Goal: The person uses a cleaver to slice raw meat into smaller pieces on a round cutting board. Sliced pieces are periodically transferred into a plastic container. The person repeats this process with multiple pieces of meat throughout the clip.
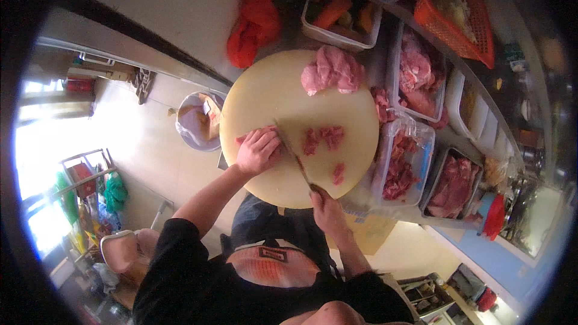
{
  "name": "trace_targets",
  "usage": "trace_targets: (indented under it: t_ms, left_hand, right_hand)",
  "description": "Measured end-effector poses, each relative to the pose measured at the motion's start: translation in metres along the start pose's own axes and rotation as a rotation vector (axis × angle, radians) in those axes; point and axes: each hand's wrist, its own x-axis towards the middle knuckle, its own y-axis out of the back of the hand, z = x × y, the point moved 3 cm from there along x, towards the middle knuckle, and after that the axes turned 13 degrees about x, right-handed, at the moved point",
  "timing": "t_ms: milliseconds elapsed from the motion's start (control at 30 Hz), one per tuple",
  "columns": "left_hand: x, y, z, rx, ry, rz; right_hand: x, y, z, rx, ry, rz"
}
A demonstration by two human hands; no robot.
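Note:
On a large round cutting board point(271, 85), my left hand point(258, 150) presses down on a piece of raw meat point(241, 139), most of it hidden under the fingers. My right hand point(326, 210) grips the handle of a knife point(300, 164), whose blade slants up and left across the board, its edge side by the fingertips of my left hand. Right of the blade lie several small cut meat pieces point(332, 136). A larger pale pink lump of meat point(333, 71) rests at the board's far edge.
Plastic containers of meat point(399, 167) and a dark tray of meat point(453, 186) stand right of the board. Beyond it are a tub of vegetables point(341, 20), a red bag point(254, 25) and an orange basket point(456, 16). A lined bin point(198, 119) stands left, on the floor.

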Motion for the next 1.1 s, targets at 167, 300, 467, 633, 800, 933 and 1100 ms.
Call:
trace_targets:
  t_ms: [167,300,467,633,800,933,1100]
  left_hand:
    - [-0.001,-0.001,0.001,-0.019,0.064,0.009]
    - [-0.001,-0.003,0.000,0.005,0.030,0.016]
    - [-0.006,-0.007,-0.003,-0.007,0.017,-0.013]
    - [-0.006,-0.006,-0.001,0.007,0.037,-0.058]
    - [-0.007,0.001,-0.003,0.008,-0.039,-0.038]
    - [-0.015,-0.004,-0.006,0.003,0.038,-0.032]
    - [-0.020,-0.009,-0.008,0.000,-0.002,-0.117]
  right_hand:
    - [-0.046,0.009,0.016,-0.047,-0.141,-0.067]
    - [-0.039,0.004,-0.001,-0.053,-0.020,-0.024]
    - [0.002,-0.004,-0.025,-0.036,0.010,-0.036]
    - [0.064,-0.034,-0.002,-0.202,-0.028,-0.141]
    - [-0.005,0.007,0.006,0.017,0.149,0.060]
    - [-0.036,0.016,0.001,-0.092,-0.090,-0.029]
    - [-0.037,0.006,-0.011,-0.120,0.016,-0.012]
